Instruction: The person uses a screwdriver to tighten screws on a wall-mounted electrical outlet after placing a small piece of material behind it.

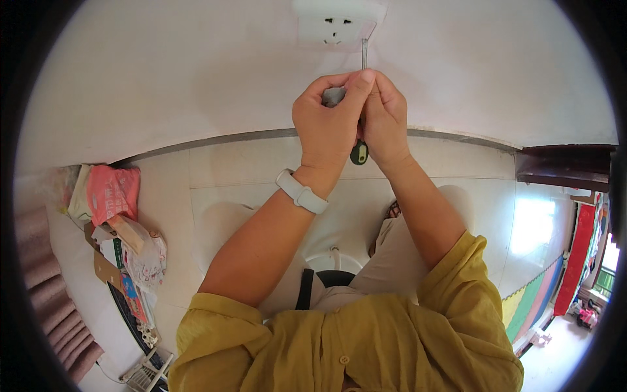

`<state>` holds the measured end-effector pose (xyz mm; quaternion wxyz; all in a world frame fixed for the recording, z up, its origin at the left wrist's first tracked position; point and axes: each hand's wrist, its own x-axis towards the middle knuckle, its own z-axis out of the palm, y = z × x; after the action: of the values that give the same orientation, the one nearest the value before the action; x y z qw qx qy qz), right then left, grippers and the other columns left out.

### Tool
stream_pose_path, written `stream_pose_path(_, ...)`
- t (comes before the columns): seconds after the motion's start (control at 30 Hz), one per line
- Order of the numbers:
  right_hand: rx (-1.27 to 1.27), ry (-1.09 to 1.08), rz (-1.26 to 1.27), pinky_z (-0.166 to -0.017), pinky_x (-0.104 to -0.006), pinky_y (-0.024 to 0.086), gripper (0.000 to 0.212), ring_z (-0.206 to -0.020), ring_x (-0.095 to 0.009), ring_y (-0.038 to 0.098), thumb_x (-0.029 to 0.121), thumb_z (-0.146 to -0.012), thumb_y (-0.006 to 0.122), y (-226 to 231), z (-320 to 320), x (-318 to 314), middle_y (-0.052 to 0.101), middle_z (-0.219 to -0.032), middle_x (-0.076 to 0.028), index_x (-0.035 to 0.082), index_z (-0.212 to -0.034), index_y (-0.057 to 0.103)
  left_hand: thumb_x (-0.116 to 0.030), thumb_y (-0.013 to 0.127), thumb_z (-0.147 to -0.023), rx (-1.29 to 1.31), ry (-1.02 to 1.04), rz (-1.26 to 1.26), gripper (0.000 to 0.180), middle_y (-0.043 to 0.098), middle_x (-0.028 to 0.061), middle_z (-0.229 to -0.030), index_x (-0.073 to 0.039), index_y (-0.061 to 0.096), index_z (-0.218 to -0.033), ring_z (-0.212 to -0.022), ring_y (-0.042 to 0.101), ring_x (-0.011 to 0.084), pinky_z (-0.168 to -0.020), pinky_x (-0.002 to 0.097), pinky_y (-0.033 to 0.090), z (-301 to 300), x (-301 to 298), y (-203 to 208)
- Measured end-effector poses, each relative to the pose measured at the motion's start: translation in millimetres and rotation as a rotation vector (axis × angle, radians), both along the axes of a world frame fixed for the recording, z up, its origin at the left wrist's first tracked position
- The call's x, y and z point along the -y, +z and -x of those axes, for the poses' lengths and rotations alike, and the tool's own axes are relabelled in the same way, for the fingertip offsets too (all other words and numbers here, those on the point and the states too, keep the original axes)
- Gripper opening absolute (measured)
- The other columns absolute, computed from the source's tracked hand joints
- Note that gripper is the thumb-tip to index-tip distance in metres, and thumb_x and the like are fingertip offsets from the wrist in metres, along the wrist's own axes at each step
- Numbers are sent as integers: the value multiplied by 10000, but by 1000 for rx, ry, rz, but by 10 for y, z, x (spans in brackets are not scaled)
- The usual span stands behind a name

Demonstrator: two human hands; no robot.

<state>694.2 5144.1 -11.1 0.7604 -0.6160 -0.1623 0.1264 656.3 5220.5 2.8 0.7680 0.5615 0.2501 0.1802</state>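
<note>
A white wall socket [333, 31] is set in the wall ahead of me, with a cover frame around its slotted face. My right hand [386, 121] is closed around a screwdriver [364, 55], whose dark green and black handle end pokes out below my palms. Its metal shaft points up, and the tip meets the lower right corner of the socket's frame. Pressed against it, my left hand [326, 124] is also closed, thumb at the base of the shaft. Inside its curled fingers shows a small grey thing [333, 97] that I cannot make out. The fingers hide most of the handle.
A dark skirting strip [261, 135] runs where wall meets the tiled floor. Bags [114, 189] and boxes lie at the left, near a pinkish curtain [55, 294]. Dark wooden furniture [562, 163] stands at the right, with a coloured mat [532, 300] below it.
</note>
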Motion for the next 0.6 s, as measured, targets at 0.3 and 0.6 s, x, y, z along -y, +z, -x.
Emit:
stream_pose_path(0.3,39,-23,5,-360,-218,322,306,-378,-70,412,213,-1013,363,-92,-21,-22,497,-544,-13,11,-900,563,-282,760,-769,55,14,-46,318,568,-11,-633,15,681,-848,-540,492,48,-471,209,416,-22,-6,-65)
stream_pose_path(0.6,24,51,-21,-363,-220,329,314,-382,-66,412,214,-1013,361,-52,-41,-9,491,-545,-12,0,-918,569,-271,763,-766,19,12,-33,304,574,-7,-631,11,679,-842,-515,485,48,-436,208,400,-7,-11,-39)
